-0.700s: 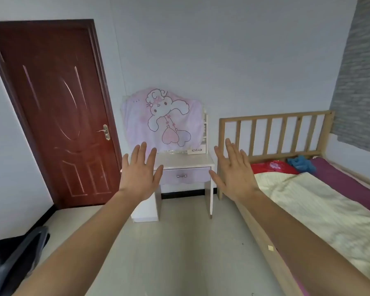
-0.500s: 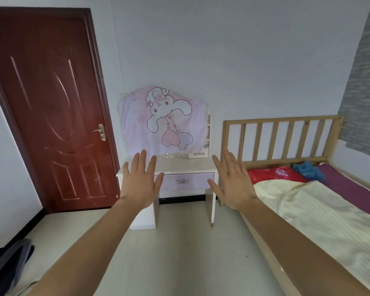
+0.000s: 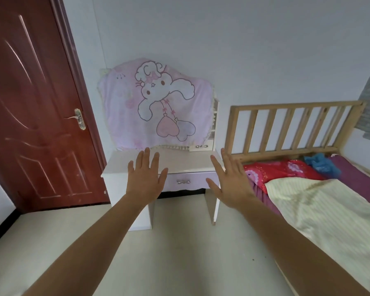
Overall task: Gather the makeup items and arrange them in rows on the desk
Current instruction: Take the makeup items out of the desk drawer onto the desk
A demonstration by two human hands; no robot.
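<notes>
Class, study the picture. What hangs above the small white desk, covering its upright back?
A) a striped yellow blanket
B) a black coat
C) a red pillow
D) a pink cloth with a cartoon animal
D: a pink cloth printed with a white long-eared cartoon animal and two hearts drapes down to the top of the desk.

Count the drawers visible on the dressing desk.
2: a purple drawer under the desk top, at the front; a small white drawer at its back right, beside the pink cloth, which may hide others.
</notes>
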